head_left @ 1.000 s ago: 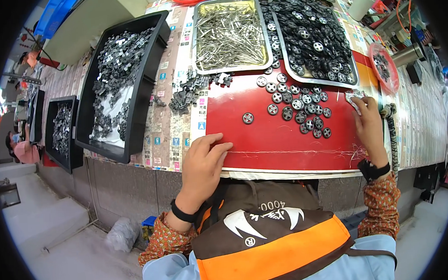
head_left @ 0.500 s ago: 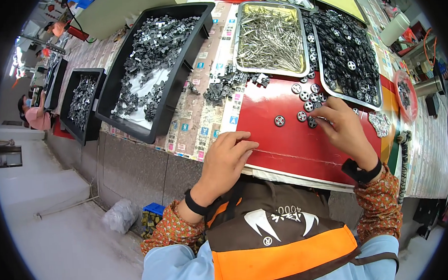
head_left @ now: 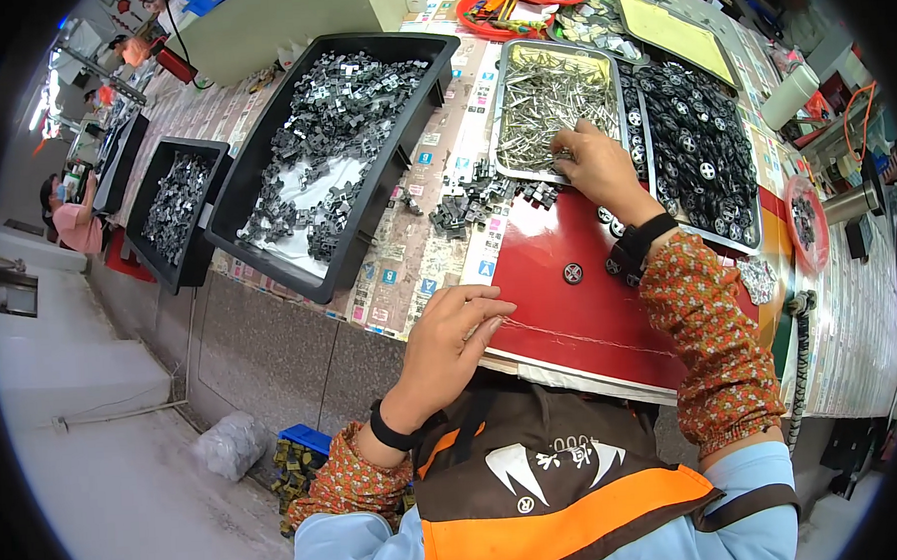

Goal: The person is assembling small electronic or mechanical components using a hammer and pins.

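Observation:
My right hand (head_left: 601,165) reaches over a metal tray (head_left: 509,167) heaped with thin silvery metal pins (head_left: 551,95). Its fingers are bent together among the pins at the tray's near edge; what they pinch is too small to make out. On the near edge of a red board (head_left: 540,311) rests my left hand (head_left: 449,342), thumb and fingers slightly apart, with nothing visible in it. A small black wheel (head_left: 572,274) with silvery spokes lies on the board between my hands. Several more such wheels lie beyond it, partly hidden by my right wrist and sleeve.
Right of the pins, a second tray (head_left: 652,186) is piled with black wheels (head_left: 698,139). Small dark clips (head_left: 465,204) lie loose left of the board, and a large black bin (head_left: 334,285) holds many more. A red basket (head_left: 472,24) stands at the back; a person (head_left: 74,224) sits far left.
My right hand has left the wheels on the board and moved up and left into the pin tray. My left hand stays near the board's edge. The whole view has shifted slightly.

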Demonstrator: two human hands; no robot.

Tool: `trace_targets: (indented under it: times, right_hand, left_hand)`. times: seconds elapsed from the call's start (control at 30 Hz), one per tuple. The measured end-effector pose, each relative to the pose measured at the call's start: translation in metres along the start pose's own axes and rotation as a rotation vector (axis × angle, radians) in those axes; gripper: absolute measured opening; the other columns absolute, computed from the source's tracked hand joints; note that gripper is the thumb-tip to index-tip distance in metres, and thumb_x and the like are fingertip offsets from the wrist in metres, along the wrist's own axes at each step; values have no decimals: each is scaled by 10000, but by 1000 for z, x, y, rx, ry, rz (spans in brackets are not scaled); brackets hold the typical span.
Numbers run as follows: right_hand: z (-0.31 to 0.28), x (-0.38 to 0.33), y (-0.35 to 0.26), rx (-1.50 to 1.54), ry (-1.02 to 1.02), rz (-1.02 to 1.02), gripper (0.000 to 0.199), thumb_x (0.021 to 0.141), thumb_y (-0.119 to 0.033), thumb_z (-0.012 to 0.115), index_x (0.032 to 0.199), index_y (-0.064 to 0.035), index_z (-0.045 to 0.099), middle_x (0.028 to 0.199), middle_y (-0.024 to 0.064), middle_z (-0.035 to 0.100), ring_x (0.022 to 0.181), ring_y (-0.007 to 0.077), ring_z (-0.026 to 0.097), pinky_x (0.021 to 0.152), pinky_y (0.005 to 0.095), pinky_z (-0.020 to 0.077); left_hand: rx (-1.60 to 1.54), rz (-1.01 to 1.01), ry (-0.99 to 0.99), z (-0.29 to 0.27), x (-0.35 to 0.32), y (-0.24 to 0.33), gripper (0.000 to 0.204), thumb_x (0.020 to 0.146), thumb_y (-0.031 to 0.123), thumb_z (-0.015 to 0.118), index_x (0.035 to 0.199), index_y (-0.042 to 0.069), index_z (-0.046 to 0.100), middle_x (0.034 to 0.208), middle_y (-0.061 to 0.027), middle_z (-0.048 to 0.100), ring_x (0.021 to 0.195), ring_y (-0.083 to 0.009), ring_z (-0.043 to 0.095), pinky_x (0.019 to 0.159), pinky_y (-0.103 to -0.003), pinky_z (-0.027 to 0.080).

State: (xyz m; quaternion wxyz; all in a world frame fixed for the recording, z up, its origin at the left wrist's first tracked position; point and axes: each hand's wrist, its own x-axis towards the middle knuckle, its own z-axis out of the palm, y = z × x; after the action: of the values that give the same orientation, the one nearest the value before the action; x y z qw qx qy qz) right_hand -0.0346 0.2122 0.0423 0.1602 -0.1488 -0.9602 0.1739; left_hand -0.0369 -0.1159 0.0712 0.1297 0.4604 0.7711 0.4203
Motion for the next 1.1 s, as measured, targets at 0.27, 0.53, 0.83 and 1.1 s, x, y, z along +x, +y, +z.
trace_targets:
  times: [0.27, 0.53, 0.83, 1.1]
  right_hand:
    - [8, 6, 7, 59, 46, 76, 39, 827, -106, 687, 847, -73, 693, 914, 121, 670, 860, 376, 666, 748, 471, 518]
    - [-12, -5, 16, 141, 53, 189, 210, 881, -269, 712, 925, -67, 748, 974, 144, 734, 901, 350, 696, 776, 443, 530]
    - [-21, -25, 12, 268, 65, 323, 196, 889, -206, 714, 906, -12, 701, 865, 172, 727, 822, 350, 705, 741, 424, 531]
    - [-23, -43, 36, 653, 63, 458, 101, 865, -93, 659, 832, -8, 616, 705, 66, 650, 625, 160, 666, 542, 313, 508]
  left_hand:
    - [24, -8, -8, -16, 13, -21, 202, 929, 69, 654, 1105, 83, 752, 1171, -128, 703, 1124, -324, 641, 974, -417, 484]
    - [-17, -132, -50, -19, 74, -35, 202, 957, 95, 613, 1094, 49, 755, 1034, -126, 721, 1008, -257, 680, 872, -363, 514]
    - [525, 93, 39, 45, 139, -29, 292, 903, 267, 726, 1163, 158, 651, 1010, -89, 658, 991, -302, 661, 786, -445, 570]
    - [588, 140, -5, 66, 150, -33, 299, 872, 161, 716, 1135, 138, 574, 1043, -105, 590, 996, -330, 645, 780, -464, 566]
